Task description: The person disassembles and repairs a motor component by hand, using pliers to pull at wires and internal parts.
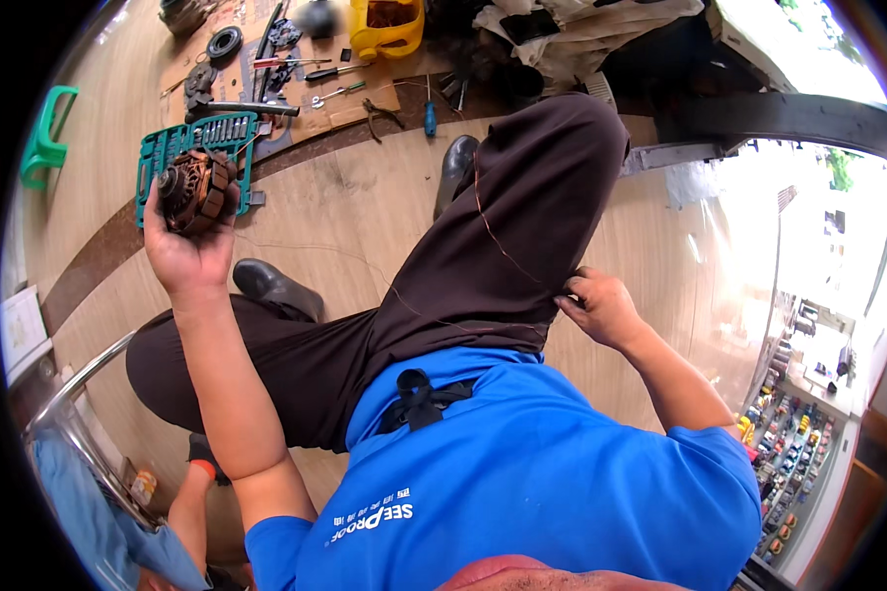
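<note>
Your L hand point(189, 254) — fingers clamped on copper-wound core point(197, 192), over teal socket case point(158, 153). Your R hand point(601, 308) nr copper wire point(479, 197) — can't tell if pinched.

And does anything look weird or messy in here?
Yes. A thin copper wire trails loosely across the dark trousers, which seems odd for wire that isn't neatly coiled. The left hand holds a copper-wound part. Tools also lie scattered on the cardboard, rather untidily.
</note>
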A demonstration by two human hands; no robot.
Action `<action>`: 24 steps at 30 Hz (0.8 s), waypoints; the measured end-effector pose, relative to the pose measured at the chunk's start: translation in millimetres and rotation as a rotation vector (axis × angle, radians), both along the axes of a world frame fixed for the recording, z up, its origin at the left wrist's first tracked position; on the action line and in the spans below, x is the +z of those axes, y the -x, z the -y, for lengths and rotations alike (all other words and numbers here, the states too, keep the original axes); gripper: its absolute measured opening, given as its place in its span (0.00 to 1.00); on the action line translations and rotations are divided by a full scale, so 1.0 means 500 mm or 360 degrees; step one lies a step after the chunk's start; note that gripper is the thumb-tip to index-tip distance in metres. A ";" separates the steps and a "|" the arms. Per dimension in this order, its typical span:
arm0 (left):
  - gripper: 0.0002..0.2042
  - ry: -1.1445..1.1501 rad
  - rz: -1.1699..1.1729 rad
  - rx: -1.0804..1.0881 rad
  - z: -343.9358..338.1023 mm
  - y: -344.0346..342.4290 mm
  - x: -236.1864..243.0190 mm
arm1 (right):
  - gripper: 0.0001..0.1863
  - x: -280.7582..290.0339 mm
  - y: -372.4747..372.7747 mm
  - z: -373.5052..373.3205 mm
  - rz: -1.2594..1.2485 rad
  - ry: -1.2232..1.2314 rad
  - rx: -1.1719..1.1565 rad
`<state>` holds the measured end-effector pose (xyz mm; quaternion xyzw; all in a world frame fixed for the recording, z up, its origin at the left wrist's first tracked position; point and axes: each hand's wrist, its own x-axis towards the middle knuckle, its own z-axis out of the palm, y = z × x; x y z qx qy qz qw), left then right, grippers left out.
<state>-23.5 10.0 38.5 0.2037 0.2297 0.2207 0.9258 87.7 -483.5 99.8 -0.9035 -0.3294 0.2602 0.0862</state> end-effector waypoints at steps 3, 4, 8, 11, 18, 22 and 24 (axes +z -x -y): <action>0.22 -0.0014 0.0049 -0.0035 -0.005 0.006 -0.001 | 0.09 0.012 -0.033 0.017 0.0009 -0.0037 -0.0123; 0.21 -0.0045 0.0021 -0.0015 -0.003 0.006 0.000 | 0.08 0.019 -0.071 0.039 0.0039 -0.0047 -0.0202; 0.22 -0.0044 0.0127 0.0012 -0.004 0.006 -0.009 | 0.08 0.105 -0.316 0.082 0.0286 -0.0395 -0.0950; 0.25 0.0003 0.0225 -0.0173 0.008 -0.009 -0.016 | 0.11 0.146 -0.538 0.149 0.1226 -0.0328 -0.0461; 0.27 -0.0056 0.0142 -0.0097 0.048 -0.018 -0.029 | 0.14 0.070 -0.857 0.105 0.1462 -0.0075 -0.0511; 0.23 -0.0041 -0.0067 0.0092 0.064 -0.018 -0.026 | 0.25 -0.041 -0.825 -0.106 0.0810 0.0488 -0.0769; 0.22 0.0097 -0.0131 0.0096 0.086 -0.076 -0.029 | 0.24 -0.072 -0.781 -0.113 0.1315 -0.0124 -0.0331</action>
